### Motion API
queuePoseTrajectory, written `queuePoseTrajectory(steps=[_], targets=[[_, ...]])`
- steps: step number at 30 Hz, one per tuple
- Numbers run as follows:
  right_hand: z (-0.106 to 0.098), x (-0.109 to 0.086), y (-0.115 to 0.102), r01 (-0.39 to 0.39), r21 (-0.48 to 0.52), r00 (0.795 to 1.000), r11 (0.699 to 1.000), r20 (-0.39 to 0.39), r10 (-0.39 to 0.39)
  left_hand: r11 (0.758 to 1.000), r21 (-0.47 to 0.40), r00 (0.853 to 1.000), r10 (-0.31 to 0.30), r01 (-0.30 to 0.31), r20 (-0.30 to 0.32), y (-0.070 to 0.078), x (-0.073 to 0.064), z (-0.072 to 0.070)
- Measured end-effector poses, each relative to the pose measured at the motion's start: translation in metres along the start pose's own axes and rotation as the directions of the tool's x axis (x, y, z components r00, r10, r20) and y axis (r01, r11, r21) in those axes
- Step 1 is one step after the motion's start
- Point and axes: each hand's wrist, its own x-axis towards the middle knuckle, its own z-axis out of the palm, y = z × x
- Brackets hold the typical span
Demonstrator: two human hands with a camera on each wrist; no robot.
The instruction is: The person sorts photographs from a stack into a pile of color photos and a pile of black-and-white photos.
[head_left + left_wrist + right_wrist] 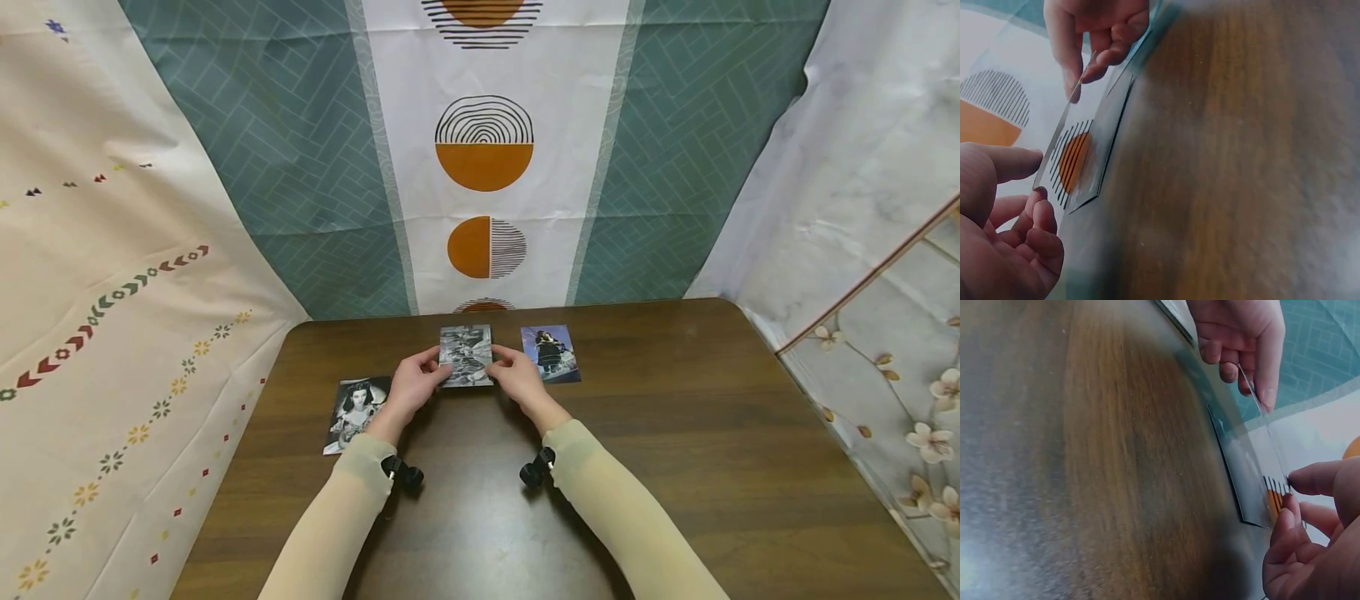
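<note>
A black-and-white photo print (467,354) is held up between both hands near the table's far edge. My left hand (411,382) pinches its left side between thumb and fingers, and my right hand (521,379) does likewise on the right. Both wrist views catch this print almost edge-on, as a thin tilted line. Close below it, a second glossy print (1102,150) lies flat on the table, mirroring the wall cloth; its picture is hidden in the head view. To the left, a black-and-white portrait print (352,412) lies partly behind the left wrist. A bluish colour print (551,354) lies right of the right hand.
The brown wooden table (712,442) ends at a patterned curtain (487,250) behind the prints. Cream cloth (135,275) hangs on the left and a floral white cloth (900,375) on the right. Small black cameras (402,473) sit on both wrists.
</note>
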Motion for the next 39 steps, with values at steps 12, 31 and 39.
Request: queuePoseTrajectory(steps=[12,31,39], targets=[[0.007,0.011,0.002,0.017,-0.159,0.997,0.987,-0.074,-0.029,0.991,0.124,0.998,-0.054,0.055,-0.015,-0.001,0.011,0.011],[0.013,0.018,0.001,-0.069,-0.395,0.992,0.916,-0.125,0.022,0.968,0.240,0.997,-0.078,0.073,0.014,0.005,0.015,0.016],[0.013,0.020,0.000,-0.104,-0.377,0.988,0.920,-0.143,0.053,0.969,0.237,0.996,-0.080,0.069,0.038,0.005,0.013,0.015]])
